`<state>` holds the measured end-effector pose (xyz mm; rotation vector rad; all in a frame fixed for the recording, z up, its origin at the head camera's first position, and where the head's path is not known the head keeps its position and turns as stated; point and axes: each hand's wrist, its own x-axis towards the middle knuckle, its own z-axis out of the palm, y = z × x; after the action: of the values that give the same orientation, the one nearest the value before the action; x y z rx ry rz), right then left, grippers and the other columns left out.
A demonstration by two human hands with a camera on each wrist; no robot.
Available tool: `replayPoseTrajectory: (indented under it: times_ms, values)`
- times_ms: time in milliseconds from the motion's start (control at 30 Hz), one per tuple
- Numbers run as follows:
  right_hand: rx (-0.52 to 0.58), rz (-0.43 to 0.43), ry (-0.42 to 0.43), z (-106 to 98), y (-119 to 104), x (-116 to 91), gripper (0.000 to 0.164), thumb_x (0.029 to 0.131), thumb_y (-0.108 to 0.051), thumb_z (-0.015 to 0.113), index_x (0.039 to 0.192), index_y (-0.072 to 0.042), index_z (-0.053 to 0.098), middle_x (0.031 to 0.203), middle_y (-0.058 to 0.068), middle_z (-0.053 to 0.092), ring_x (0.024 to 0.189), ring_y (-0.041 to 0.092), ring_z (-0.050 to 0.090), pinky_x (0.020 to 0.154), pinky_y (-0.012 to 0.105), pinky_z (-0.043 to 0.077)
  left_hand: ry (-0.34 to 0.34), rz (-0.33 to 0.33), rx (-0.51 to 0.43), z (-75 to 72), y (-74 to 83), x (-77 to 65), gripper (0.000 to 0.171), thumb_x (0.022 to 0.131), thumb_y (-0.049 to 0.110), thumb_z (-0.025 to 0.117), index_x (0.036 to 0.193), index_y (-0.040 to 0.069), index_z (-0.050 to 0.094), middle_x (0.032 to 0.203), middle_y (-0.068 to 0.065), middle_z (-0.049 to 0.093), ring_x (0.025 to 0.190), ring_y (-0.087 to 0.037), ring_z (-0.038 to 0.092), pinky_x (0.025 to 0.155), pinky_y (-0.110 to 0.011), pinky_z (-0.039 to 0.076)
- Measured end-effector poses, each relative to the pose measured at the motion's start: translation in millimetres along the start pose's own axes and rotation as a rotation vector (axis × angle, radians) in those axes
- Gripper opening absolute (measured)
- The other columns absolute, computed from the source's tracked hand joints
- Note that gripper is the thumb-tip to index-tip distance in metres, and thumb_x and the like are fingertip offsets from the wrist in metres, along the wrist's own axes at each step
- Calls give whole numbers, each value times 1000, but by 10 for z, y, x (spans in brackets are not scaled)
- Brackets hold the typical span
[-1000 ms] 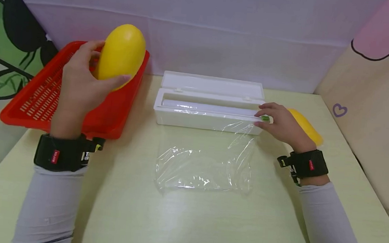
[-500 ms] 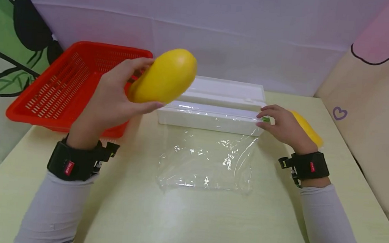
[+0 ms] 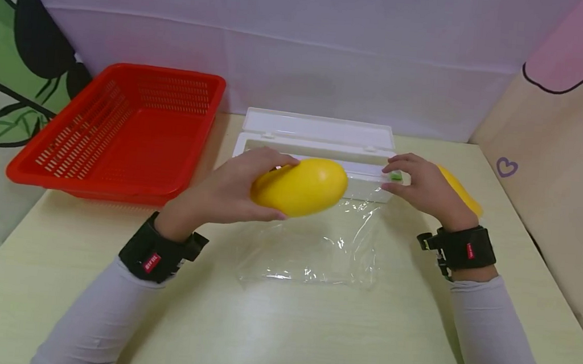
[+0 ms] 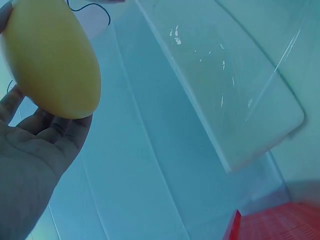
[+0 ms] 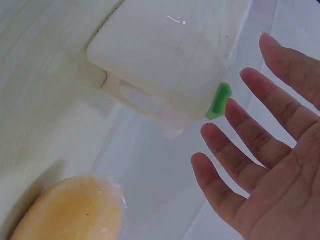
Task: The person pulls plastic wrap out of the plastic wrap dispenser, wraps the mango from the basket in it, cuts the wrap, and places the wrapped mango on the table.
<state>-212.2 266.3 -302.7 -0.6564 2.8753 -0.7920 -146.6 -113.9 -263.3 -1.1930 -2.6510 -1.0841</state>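
Observation:
My left hand grips a smooth yellow mango from its left side, thumb below and fingers above. It is held over the cling film, a clear sheet drawn out toward me from a white dispenser box with its lid raised. At the box's right end is a green slider. My right hand hovers right beside it with relaxed, spread fingers; the right wrist view shows nothing gripped. Behind that hand lies a second yellow mango, with what looks like shiny film on it.
A red slotted basket stands at the back left of the pale table. A lilac cloth wall rises directly behind the box, and a printed panel borders the right side.
My left hand has carried the mango from above the basket rightward and toward me, over the film, tipping it from upright to lying flat. My right hand has barely moved.

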Motion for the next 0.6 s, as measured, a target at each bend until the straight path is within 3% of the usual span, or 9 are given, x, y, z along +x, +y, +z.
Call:
replayPoseTrajectory:
  times_ms: [200, 333, 600]
  values:
    - [-6, -62, 31, -41, -154, -66, 32, 90, -15, 75, 119, -3, 68, 136, 17, 56, 129, 38, 48, 102, 57, 43, -84, -8, -10, 219, -6, 42, 73, 76, 27, 88, 139, 14, 54, 133, -1, 57, 120, -20, 50, 98, -41, 47]
    - [14, -120, 21, -62, -297, -125, 27, 89, -15, 76, 113, -5, 69, 125, 12, 63, 119, 34, 56, 96, 53, 47, -136, 7, 16, 348, -15, 61, 73, 76, 29, 87, 139, 13, 54, 134, -1, 57, 121, -20, 49, 100, -40, 46]
    - [-23, -148, -294, 35, -462, -182, 14, 90, -22, 75, 100, -13, 71, 101, -1, 69, 102, 26, 62, 92, 49, 49, -197, -38, 54, 487, -73, 53, 72, 76, 27, 87, 139, 14, 55, 129, -3, 58, 116, -21, 51, 97, -41, 49]
